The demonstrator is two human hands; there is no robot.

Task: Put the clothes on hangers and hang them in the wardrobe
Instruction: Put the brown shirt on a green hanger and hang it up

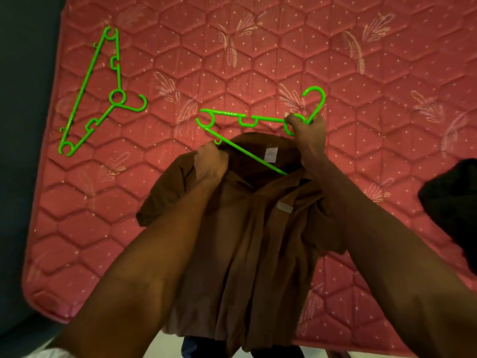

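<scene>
A brown collared shirt (pixel 245 241) hangs in front of me over the near edge of a red quilted mattress (pixel 284 47). A green plastic hanger (pixel 240 117) is partly inside the shirt's neck opening, its right half hidden by the fabric. My right hand (pixel 307 135) grips this hanger at the ring below its hook. My left hand (pixel 210 164) grips the shirt's left shoulder fabric, close to the hanger's left end. A white label shows inside the collar.
A second green hanger (pixel 103 91) lies flat on the mattress at the upper left. A dark garment (pixel 454 202) lies on the mattress at the right edge. Dark floor borders the mattress on the left.
</scene>
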